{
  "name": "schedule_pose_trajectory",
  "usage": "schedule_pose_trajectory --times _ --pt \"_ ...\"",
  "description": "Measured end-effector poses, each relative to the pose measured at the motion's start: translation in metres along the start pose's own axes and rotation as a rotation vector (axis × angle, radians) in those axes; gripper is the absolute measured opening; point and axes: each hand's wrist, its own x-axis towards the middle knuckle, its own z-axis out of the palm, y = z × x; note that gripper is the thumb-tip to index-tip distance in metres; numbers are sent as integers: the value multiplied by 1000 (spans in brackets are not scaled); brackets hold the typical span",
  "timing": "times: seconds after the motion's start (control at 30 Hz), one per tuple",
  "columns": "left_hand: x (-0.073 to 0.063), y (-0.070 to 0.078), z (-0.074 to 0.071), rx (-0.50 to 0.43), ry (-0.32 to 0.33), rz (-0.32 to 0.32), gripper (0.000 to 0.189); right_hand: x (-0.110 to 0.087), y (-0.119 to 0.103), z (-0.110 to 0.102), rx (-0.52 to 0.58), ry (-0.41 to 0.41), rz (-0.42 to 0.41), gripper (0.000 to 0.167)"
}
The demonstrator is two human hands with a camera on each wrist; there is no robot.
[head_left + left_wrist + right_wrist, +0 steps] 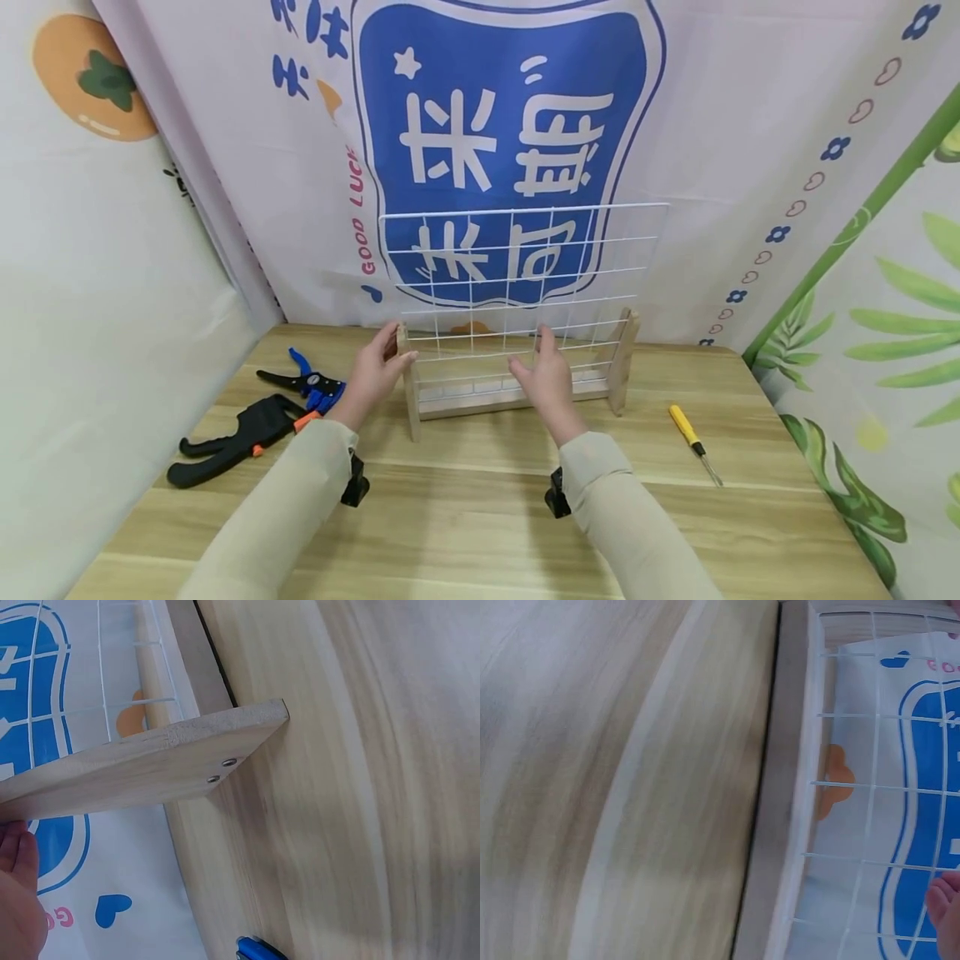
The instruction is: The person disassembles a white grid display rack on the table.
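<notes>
A white wire grid (510, 283) stands upright in a wooden stand made of two side posts and a low crossbar (487, 407). My left hand (372, 372) grips the upper part of the left wooden post (410, 392), thumb on the near side and fingers toward the outer side. Two screw heads show near the foot of that post (195, 754) in the left wrist view. My right hand (549, 379) is in front of the grid, right of its middle, thumb and fingers spread apart. Its fingertips (939, 896) overlap the wires in the right wrist view.
On the left of the wooden table (465, 517) lie blue-and-black wire strippers (315, 383) and a black clamp with orange parts (247, 433). A yellow-handled screwdriver (693, 442) lies on the right. Printed cloth (712, 100) hangs close behind the stand.
</notes>
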Motion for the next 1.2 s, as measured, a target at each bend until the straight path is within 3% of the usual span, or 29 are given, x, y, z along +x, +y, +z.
schedule_pose_trajectory --times 0.47,0.73,0.93,1.2 --pt "-23 1 0 29 51 61 56 0 -20 -25 -94 -70 9 56" --pt "-33 5 2 64 61 45 56 2 -30 -31 -282 -134 18 71" --pt "-42 8 2 71 71 60 56 0 -37 -32 -321 -155 41 77" --pt "-54 12 1 145 86 45 57 -1 -43 -34 -358 -157 72 82"
